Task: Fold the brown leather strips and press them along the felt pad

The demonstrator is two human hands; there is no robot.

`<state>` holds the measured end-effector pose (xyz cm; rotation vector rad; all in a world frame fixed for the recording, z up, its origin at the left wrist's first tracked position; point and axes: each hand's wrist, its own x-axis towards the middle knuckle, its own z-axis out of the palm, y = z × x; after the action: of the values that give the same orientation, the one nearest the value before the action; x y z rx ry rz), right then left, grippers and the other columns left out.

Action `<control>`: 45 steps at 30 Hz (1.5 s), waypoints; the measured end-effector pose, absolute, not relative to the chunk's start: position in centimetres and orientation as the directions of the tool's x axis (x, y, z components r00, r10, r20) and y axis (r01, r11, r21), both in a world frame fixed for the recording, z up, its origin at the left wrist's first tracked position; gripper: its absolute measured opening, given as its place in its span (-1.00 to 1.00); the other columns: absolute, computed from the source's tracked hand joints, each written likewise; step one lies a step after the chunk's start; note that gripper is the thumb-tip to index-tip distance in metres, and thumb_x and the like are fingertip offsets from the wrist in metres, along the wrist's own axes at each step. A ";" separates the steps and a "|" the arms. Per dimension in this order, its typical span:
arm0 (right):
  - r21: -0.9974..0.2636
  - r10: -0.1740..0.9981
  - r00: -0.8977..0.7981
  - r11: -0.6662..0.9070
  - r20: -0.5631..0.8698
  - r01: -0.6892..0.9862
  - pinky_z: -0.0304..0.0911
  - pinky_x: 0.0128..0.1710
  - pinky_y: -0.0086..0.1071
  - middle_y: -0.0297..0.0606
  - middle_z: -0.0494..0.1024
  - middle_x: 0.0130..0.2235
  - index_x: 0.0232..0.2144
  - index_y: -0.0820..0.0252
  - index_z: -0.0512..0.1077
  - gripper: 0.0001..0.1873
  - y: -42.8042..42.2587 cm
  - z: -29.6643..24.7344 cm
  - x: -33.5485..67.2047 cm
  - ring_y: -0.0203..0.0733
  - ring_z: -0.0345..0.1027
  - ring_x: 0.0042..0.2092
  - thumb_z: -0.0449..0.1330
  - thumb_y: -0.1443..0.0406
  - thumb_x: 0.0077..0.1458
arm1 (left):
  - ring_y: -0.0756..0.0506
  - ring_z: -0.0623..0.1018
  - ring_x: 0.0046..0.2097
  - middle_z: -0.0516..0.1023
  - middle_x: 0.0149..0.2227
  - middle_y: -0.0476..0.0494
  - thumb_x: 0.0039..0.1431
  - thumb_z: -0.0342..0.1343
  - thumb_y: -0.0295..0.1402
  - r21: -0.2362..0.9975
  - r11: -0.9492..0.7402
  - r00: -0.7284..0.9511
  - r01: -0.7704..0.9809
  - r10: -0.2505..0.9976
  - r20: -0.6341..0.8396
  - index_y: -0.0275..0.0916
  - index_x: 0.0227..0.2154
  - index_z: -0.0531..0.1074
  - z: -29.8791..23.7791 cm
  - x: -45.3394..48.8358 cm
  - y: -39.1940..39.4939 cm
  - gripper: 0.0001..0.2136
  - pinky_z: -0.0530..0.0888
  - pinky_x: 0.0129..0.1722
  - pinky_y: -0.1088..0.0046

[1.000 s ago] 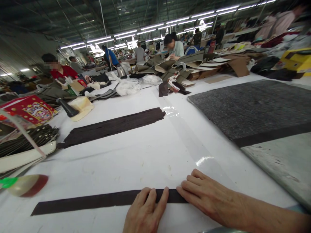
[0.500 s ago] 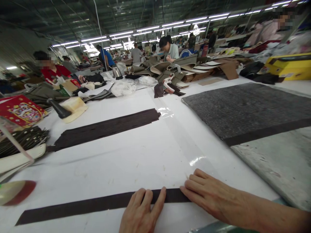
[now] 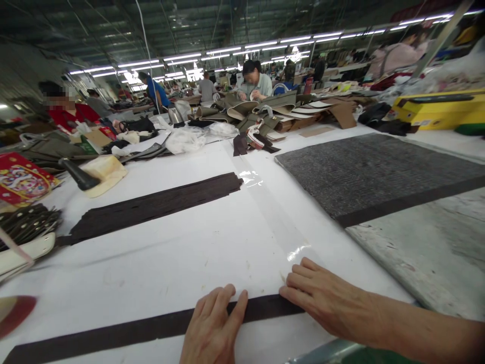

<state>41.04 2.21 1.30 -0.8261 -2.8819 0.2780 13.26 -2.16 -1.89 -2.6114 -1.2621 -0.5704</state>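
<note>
A long dark brown strip (image 3: 125, 331) lies flat on the white table (image 3: 197, 253) close to me. My left hand (image 3: 212, 328) rests palm down on the strip with fingers together. Just to its right, my right hand (image 3: 326, 301) presses flat on the strip's right end, fingers slightly spread. Neither hand grips anything. A stack of similar dark strips (image 3: 151, 206) lies farther back across the table.
A grey felt mat (image 3: 371, 169) and a bare grey board (image 3: 428, 242) lie to the right. Clear tape (image 3: 273, 217) runs along the table. A hammer (image 3: 78, 174), red box (image 3: 20, 182) and studded straps (image 3: 26, 225) sit left. Other people work behind piles of material.
The view has shifted right and slightly down, so the strip now reaches the lower left corner. My left hand has slid a little left along the strip; the right hand stays on its end.
</note>
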 end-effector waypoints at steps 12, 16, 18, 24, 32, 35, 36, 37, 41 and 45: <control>-0.128 0.461 -0.879 0.886 0.125 0.446 0.05 -0.15 -0.19 -0.19 0.35 -0.29 -0.06 0.34 0.35 -0.72 2.1 0.8 41.9 -0.16 0.13 -0.29 -0.08 0.47 0.26 | -0.13 0.46 -0.24 0.50 -0.25 -0.22 0.32 -0.24 -0.54 0.034 -0.787 0.722 0.616 0.581 0.375 -0.44 0.06 0.29 -2.7 17.6 -1.2 -0.66 0.50 -0.27 0.38; -0.114 0.441 -0.885 0.897 0.148 0.428 0.11 -0.14 -0.17 -0.15 0.37 -0.29 -0.09 0.38 0.37 -0.70 2.1 1.4 42.1 -0.15 0.15 -0.29 -0.11 0.48 0.25 | -0.13 0.44 -0.23 0.47 -0.23 -0.21 0.34 -0.24 -0.50 0.016 -0.777 0.733 0.630 0.600 0.320 -0.43 0.12 0.25 -2.9 17.5 -1.3 -0.64 0.49 -0.25 0.38; -0.105 0.441 -0.884 0.897 0.157 0.429 0.12 -0.16 -0.17 -0.14 0.37 -0.30 -0.05 0.41 0.36 -0.68 2.0 1.5 42.2 -0.15 0.14 -0.29 -0.11 0.48 0.26 | -0.13 0.44 -0.25 0.46 -0.26 -0.19 0.34 -0.24 -0.49 0.001 -0.771 0.733 0.636 0.605 0.311 -0.41 0.13 0.25 -2.9 17.7 -1.3 -0.64 0.48 -0.27 0.38; -0.091 0.458 -0.870 0.889 0.182 0.449 0.13 -0.17 -0.16 -0.13 0.37 -0.29 -0.03 0.47 0.34 -0.66 1.7 1.2 42.7 -0.16 0.12 -0.30 -0.14 0.49 0.26 | -0.14 0.41 -0.29 0.39 -0.28 -0.17 0.33 -0.27 -0.50 -0.076 -0.747 0.724 0.660 0.605 0.332 -0.36 0.14 0.27 -2.5 18.9 -1.3 -0.61 0.47 -0.33 0.35; -0.110 0.471 -0.865 0.882 0.172 0.458 0.12 -0.20 -0.16 -0.15 0.34 -0.33 -0.02 0.48 0.34 -0.66 1.4 1.6 43.3 -0.15 0.10 -0.31 -0.13 0.49 0.26 | -0.16 0.37 -0.23 0.35 -0.26 -0.14 0.29 -0.18 -0.52 -0.127 -0.678 0.670 0.724 0.647 0.363 -0.26 0.12 0.31 -2.5 19.6 -2.1 -0.61 0.43 -0.25 0.33; -0.123 0.481 -0.864 0.876 0.147 0.467 0.13 -0.18 -0.15 -0.14 0.35 -0.31 -0.01 0.46 0.34 -0.66 1.2 1.7 43.5 -0.15 0.11 -0.30 -0.12 0.48 0.26 | -0.15 0.36 -0.24 0.35 -0.26 -0.14 0.26 -0.11 -0.52 -0.140 -0.676 0.675 0.724 0.651 0.347 -0.23 0.14 0.30 -2.4 19.8 -2.0 -0.60 0.42 -0.25 0.33; -0.126 0.481 -0.865 0.876 0.143 0.466 0.13 -0.17 -0.14 -0.13 0.35 -0.31 -0.01 0.46 0.34 -0.66 1.2 1.6 43.6 -0.14 0.12 -0.29 -0.12 0.47 0.26 | -0.15 0.36 -0.24 0.35 -0.25 -0.14 0.26 -0.09 -0.52 -0.142 -0.676 0.676 0.723 0.652 0.342 -0.22 0.14 0.30 -2.3 19.9 -2.0 -0.60 0.42 -0.25 0.33; -0.130 0.481 -0.865 0.875 0.140 0.466 0.13 -0.16 -0.13 -0.12 0.36 -0.30 0.00 0.45 0.33 -0.66 1.2 1.6 43.7 -0.14 0.13 -0.29 -0.12 0.46 0.26 | -0.14 0.36 -0.24 0.35 -0.25 -0.13 0.25 -0.07 -0.51 -0.143 -0.675 0.677 0.724 0.655 0.337 -0.21 0.14 0.30 -2.2 19.9 -2.0 -0.60 0.42 -0.25 0.34; -0.154 0.484 -0.865 0.872 0.130 0.465 0.13 -0.13 -0.10 -0.10 0.37 -0.28 0.01 0.46 0.32 -0.64 1.0 1.6 44.1 -0.11 0.15 -0.26 -0.15 0.43 0.29 | -0.12 0.35 -0.26 0.35 -0.23 -0.13 0.25 -0.03 -0.47 -0.142 -0.661 0.667 0.736 0.675 0.316 -0.14 0.16 0.27 -2.0 20.4 -2.0 -0.59 0.41 -0.27 0.36; -0.187 0.484 -0.870 0.868 0.100 0.461 0.10 -0.05 -0.08 -0.06 0.40 -0.22 0.06 0.45 0.28 -0.60 0.8 2.1 44.5 -0.07 0.19 -0.19 -0.19 0.42 0.30 | -0.11 0.35 -0.27 0.35 -0.23 -0.13 0.26 -0.04 -0.46 -0.154 -0.648 0.657 0.746 0.677 0.332 -0.09 0.17 0.26 -2.1 20.8 -2.1 -0.58 0.41 -0.28 0.35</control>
<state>44.54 0.81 2.08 -0.7364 -2.8964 0.2362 20.76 -2.12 -2.09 -2.5987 -1.1429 -0.3562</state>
